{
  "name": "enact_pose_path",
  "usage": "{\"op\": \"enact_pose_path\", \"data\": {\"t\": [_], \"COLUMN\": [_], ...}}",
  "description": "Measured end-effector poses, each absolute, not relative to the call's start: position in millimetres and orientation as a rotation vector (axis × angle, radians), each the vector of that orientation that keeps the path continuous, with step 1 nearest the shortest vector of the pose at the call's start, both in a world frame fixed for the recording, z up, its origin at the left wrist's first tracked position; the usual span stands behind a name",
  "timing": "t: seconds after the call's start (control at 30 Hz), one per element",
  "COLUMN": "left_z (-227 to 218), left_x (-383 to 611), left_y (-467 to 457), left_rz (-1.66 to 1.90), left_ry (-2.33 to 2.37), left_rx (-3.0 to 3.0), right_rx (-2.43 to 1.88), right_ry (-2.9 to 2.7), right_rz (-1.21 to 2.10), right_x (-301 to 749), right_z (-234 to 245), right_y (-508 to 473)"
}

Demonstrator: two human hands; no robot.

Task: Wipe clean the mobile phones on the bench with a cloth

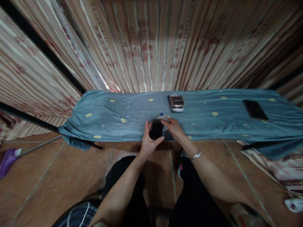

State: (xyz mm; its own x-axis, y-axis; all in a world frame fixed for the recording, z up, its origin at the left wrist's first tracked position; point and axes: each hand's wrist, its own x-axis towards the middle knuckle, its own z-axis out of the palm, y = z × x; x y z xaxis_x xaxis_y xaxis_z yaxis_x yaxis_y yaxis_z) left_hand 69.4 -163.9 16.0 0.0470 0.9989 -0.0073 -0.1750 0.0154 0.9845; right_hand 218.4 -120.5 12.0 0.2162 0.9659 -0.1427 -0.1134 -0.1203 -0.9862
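Over the front edge of the cloth-covered bench, my left hand (149, 141) grips a dark flat rectangular object (156, 130), its thumb along the near side and its fingers at the far left. My right hand (174, 128) pinches at the object's upper right, where a whitish sheet-like piece (165, 125) shows beside it. I cannot tell whether the fingers hold the sheet, the dark object or both. Just beyond lies a small blue item (162, 114), partly hidden. Farther back is a small stack with a pixelated top (176, 104).
A black smartphone (255, 110) lies on the right of the blue-green cloth (132, 108). Patterned curtains (146, 47) hang behind the bench, with dark poles (40, 41) at the left. A purple broom head (8, 162) rests on the tiled floor.
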Motion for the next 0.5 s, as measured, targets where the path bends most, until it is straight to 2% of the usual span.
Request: {"op": "enact_pose_path", "data": {"t": [0.2, 0.5], "left_z": [22.0, 29.8], "left_x": [62.6, 67.5], "left_y": [-151.4, -152.4], "left_rz": [1.147, 0.946], "left_ry": [0.942, 0.818], "left_rx": [0.382, 0.147], "right_rx": [-1.270, -1.202], "right_ry": [-0.938, -1.023], "right_rz": [1.140, 1.170], "right_x": [222.6, 209.1], "right_z": [19.0, 21.7], "right_y": [-120.2, -120.5]}}
